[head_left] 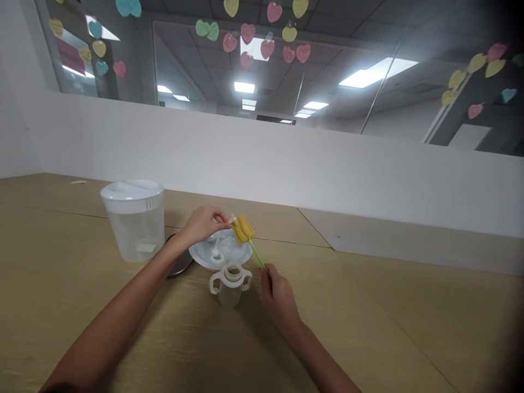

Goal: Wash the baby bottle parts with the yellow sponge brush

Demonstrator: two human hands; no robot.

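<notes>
Looks like rubbing a small clear piece [233, 219] with a yellow sponge brush [245, 231], both near the centre of the frame, just over the upper right part of the white bowl [200, 260]. Pinch lightly with the left hand [204, 221], fingers clamped together on the small clear piece at the sponge's left end, too small there to tell its exact shape. Grip firmly with the right hand [281, 299], fingers wrapped around the lower end of the green handle [256, 253], lower and right of centre. Twist from the wrist instead of pushing hard, for fear of bending the thin stem or flicking the piece away. Turn the piece a little between thumb and forefinger to reach every side. Work directly over the bowl to catch drips or a dropped part, without touching the white straw-like part [216, 253] inside. Mind the two-handled cup [230, 293], upright on the table [368, 289] at lower centre, easily knocked by a low right wrist. Give the translucent bucket [137, 232], at the left of the frame, a wide berth.
</notes>
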